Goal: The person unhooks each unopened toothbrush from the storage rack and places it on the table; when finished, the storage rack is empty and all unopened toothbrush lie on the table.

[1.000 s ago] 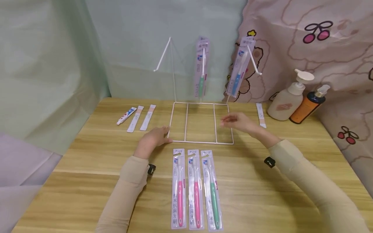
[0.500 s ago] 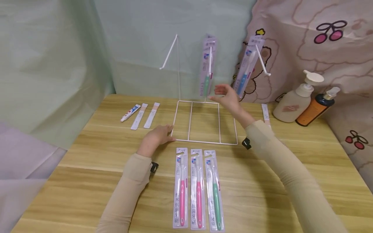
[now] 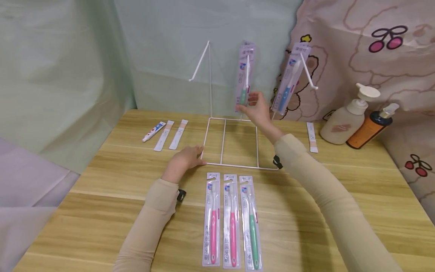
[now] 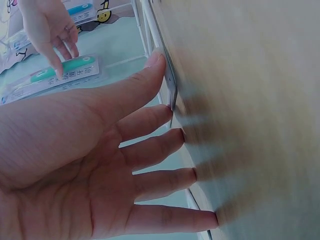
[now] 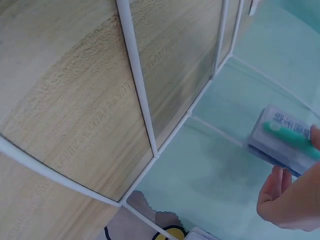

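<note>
My left hand (image 3: 185, 160) rests at the front left corner of a white wire display rack (image 3: 234, 165). Its thumb lies against the frame while the straight fingers touch the wooden table, as the left wrist view shows. My right hand (image 3: 258, 111) is at the lower end of a packaged green toothbrush (image 3: 242, 75) hanging from the rack's middle hook. Thumb and fingers stand on either side of the pack, the thumb overlapping the green handle. A packaged blue toothbrush (image 3: 288, 83) hangs from the right hook. The left hook (image 3: 199, 62) holds nothing.
Two packaged pink toothbrushes (image 3: 213, 230) and a packaged green one (image 3: 253, 238) lie before the rack. A toothpaste tube (image 3: 154, 132) and two slim white sachets (image 3: 178, 135) lie left; another sachet (image 3: 311, 138) lies right. A pump bottle (image 3: 344, 121) and an orange bottle (image 3: 368, 128) stand back right.
My right hand has moved from over the rack's right side up and left to the hanging green toothbrush pack. The left hand stays at the rack's corner. The head view has shifted slightly.
</note>
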The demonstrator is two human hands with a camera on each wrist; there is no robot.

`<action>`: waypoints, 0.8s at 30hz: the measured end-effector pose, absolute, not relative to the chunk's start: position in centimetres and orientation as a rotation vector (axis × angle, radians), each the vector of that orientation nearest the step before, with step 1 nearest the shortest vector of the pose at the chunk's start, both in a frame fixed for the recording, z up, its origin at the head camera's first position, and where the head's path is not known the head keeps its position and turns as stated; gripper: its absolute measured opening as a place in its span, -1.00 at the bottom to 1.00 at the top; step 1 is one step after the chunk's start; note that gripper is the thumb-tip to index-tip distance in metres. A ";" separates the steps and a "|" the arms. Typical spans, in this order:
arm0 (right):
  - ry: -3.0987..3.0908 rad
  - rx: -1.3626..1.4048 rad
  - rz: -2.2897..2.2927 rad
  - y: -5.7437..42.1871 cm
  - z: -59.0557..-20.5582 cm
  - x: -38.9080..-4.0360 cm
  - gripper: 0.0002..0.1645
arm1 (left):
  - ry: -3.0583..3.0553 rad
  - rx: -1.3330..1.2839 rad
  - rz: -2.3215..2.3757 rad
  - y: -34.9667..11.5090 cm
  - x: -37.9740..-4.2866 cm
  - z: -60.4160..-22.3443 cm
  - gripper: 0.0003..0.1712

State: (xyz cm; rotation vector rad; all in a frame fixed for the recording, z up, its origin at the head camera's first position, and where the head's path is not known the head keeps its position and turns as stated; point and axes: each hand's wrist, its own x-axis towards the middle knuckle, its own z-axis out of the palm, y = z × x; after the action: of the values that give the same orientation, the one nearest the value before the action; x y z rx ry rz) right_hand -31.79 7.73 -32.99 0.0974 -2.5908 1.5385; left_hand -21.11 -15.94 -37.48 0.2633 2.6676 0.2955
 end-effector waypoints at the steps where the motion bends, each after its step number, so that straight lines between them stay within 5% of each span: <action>1: -2.587 0.100 1.525 7.7 -32.9 -31.8 -0.27 | 2.667 0.263 0.292 -15.9 -21.1 -37.4 -0.18; 9: -2.556 0.179 1.468 8.5 -33.3 -30.5 -0.51 | 2.659 0.270 0.279 -15.6 -21.2 -37.4 -0.18; 24: -2.530 0.498 1.395 12.0 -34.1 -25.7 -0.65 | 2.648 0.229 0.324 -15.8 -20.9 -37.2 -0.20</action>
State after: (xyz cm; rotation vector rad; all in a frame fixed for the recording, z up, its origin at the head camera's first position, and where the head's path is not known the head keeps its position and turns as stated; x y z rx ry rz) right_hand -25.67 11.97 -34.15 0.4984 -2.5296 1.3949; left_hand -20.90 -15.78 -37.22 0.2290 2.6476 0.3235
